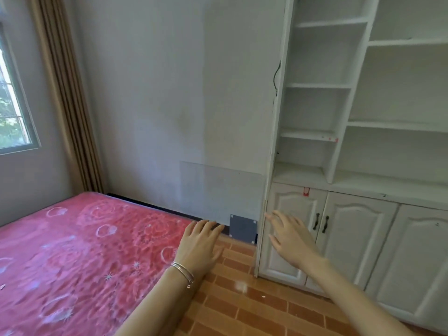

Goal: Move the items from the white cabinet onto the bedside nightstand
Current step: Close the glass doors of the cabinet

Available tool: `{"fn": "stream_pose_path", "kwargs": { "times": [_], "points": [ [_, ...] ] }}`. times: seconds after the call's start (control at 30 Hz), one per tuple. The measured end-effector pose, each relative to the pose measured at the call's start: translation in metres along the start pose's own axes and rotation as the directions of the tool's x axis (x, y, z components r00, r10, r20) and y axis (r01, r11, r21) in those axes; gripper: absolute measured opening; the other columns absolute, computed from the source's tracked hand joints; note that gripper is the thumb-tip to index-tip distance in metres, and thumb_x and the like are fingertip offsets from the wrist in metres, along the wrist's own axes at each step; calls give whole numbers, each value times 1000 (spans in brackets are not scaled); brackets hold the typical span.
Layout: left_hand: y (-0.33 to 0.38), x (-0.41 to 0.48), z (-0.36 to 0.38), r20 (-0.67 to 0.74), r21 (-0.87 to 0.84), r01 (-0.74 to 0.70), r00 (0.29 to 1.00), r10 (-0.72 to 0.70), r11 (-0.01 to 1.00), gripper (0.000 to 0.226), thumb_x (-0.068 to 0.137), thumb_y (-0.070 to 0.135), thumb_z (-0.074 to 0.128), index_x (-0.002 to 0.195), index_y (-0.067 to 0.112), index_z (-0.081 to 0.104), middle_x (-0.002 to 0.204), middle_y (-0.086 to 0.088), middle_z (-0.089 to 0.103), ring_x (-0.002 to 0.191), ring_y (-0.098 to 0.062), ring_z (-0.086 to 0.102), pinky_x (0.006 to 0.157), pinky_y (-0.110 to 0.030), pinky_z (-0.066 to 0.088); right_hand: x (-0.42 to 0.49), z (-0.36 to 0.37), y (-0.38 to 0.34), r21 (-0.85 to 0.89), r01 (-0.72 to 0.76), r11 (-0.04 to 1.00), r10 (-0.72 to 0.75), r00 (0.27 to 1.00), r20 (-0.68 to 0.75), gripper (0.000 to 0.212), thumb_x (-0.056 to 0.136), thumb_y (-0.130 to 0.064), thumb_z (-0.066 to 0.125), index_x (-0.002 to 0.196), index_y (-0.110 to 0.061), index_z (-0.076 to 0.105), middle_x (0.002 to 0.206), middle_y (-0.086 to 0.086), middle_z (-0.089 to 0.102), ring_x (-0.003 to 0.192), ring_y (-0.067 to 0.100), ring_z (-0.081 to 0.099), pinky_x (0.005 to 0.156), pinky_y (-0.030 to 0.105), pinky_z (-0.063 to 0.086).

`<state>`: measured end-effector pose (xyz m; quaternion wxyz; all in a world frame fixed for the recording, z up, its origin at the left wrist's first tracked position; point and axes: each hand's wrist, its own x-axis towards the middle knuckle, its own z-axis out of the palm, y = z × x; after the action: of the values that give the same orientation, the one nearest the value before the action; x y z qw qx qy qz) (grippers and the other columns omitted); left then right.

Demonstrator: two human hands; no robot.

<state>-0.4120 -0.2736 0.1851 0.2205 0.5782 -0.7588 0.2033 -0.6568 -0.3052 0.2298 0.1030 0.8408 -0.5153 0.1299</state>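
Cabinet (358, 238) stood ahead to my right, doors closed, shelves showing no items. My right hand (291, 238) was nearer, just left of the door handles (324, 224). My left hand (200, 246) hung apart. Both were spread and held nothing.

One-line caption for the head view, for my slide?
Left hand and right hand reach out open and empty toward the white cabinet, lower doors closed, near a red bed.

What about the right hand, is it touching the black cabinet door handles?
Apart. The head view shows a strip of white door between the right hand and the black handles.
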Motion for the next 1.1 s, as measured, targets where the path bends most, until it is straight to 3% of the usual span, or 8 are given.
{"fn": "stream_pose_path", "kwargs": {
  "times": [0.33,0.67,0.77,0.9,1.1],
  "points": [
    [-55,65,35,-30,-22,-146,989,145,989,51,74,46,42,116,24,62,109,3,66,100,-20,62,87,-41,50,81,2,8,-4,-85,996,85,995,-57,52,95,-28,43,142,-14,28,146,10,32,133,24,32,110,35,28],
    [-74,144,99,9,-94,-171,985,173,981,51,80,49,38,117,23,61,113,0,65,103,-23,62,87,-45,51,158,39,45,-4,-106,994,106,994,-27,53,95,-26,41,144,-15,24,146,8,31,132,22,30,107,33,33],
    [-82,182,115,2,-93,-184,983,185,979,50,79,49,38,116,24,60,113,0,66,103,-23,62,87,-44,51,190,46,64,-9,-109,994,108,993,-48,53,95,-25,40,144,-15,22,147,8,29,135,24,25,111,32,24],
    [-99,249,127,-38,-71,-207,978,204,976,48,81,48,39,118,23,58,113,0,65,103,-24,61,88,-44,50,246,46,97,-10,-130,991,127,980,-150,53,97,-21,39,145,-12,21,150,11,25,141,27,15,111,29,-1],
    [-113,325,152,-54,-76,-176,984,172,981,49,82,47,40,120,22,56,114,-1,64,104,-25,60,88,-44,49,322,48,135,-32,-119,992,111,977,-184,51,97,-19,37,145,-14,21,148,10,25,139,28,16,114,31,6]
  ]
}}
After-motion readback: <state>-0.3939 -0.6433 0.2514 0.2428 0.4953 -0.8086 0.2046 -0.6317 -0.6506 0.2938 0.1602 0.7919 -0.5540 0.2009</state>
